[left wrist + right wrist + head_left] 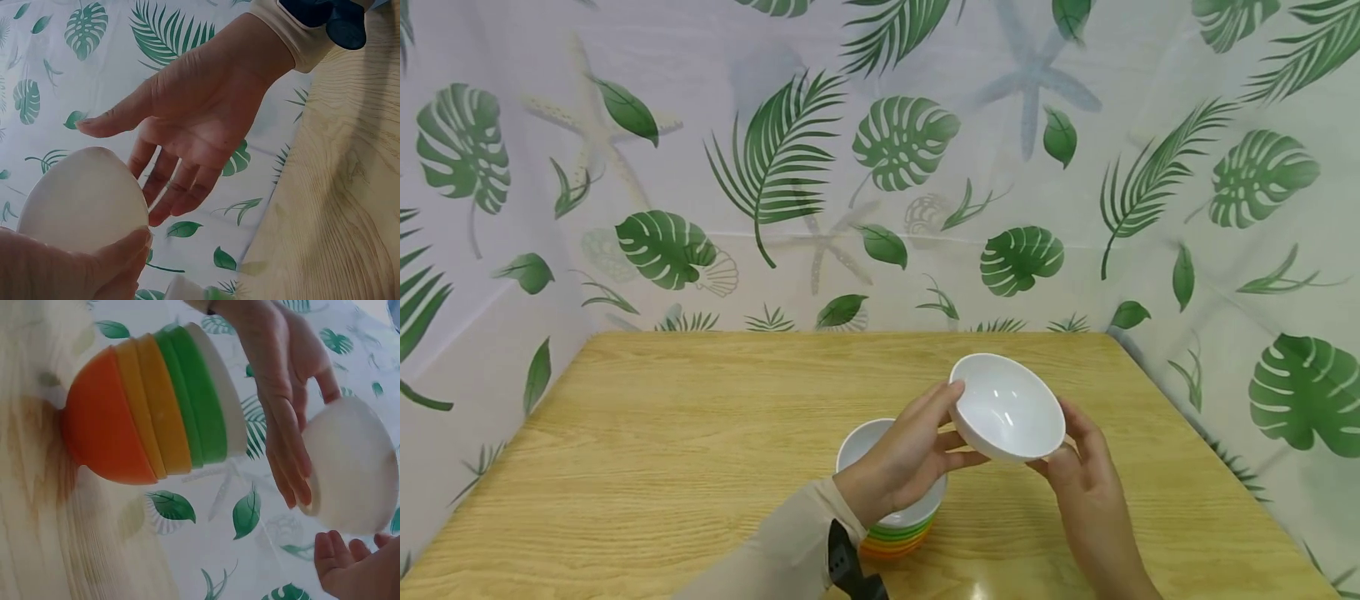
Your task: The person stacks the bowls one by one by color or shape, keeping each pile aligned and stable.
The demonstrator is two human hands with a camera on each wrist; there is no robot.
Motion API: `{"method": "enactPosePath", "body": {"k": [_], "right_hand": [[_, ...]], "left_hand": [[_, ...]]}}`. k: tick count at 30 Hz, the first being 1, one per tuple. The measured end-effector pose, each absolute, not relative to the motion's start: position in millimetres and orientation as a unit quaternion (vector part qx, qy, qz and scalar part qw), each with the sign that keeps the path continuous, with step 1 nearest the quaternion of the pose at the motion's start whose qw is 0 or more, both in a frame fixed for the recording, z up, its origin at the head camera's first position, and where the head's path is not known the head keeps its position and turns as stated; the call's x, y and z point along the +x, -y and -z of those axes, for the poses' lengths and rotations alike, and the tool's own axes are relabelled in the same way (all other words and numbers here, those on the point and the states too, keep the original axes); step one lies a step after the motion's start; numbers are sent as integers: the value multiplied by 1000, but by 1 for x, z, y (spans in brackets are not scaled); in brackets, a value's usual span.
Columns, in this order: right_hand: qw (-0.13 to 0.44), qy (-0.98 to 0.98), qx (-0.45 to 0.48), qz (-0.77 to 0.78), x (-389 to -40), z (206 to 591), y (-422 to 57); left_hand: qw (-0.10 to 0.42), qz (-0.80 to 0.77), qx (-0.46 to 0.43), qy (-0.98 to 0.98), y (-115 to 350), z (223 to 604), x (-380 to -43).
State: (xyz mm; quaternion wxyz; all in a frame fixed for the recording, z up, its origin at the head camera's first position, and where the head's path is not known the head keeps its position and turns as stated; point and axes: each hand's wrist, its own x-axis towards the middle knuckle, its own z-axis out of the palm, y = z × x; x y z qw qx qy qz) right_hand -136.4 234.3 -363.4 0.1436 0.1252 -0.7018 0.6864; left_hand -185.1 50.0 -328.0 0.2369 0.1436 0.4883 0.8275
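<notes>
A white bowl [1007,408] is held in the air, tilted so its inside shows in the head view. At its left side my left hand [898,467] grips it, thumb by the rim and fingers under the base; the right wrist view shows those fingers against the foot of the bowl [356,462]. On the other side, my right hand [1090,492] holds the bowl with its thumb near the rim and fingers behind. Below my left forearm stands a stack of nested bowls [901,537], partly hidden: orange, yellow and green ones with a white one on top.
The stack rests upright on a wood-grain table [685,433]. Behind and beside the table hangs a white sheet [925,225] printed with green leaves and starfish. A dark strap [850,567] sits round my left wrist over a beige sleeve [775,546].
</notes>
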Motion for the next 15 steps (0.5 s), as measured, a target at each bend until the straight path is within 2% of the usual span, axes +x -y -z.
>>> {"method": "enactPosePath", "body": {"k": [6, 12, 15], "right_hand": [[195, 694, 125, -682, -132, 362, -222], [205, 690, 142, -680, -131, 366, -221], [215, 692, 158, -671, -130, 369, -221]], "left_hand": [[229, -820, 159, -499, -44, 326, -183], [189, -752, 257, -577, -21, 327, -184], [186, -728, 294, -591, -10, 329, -185]]}}
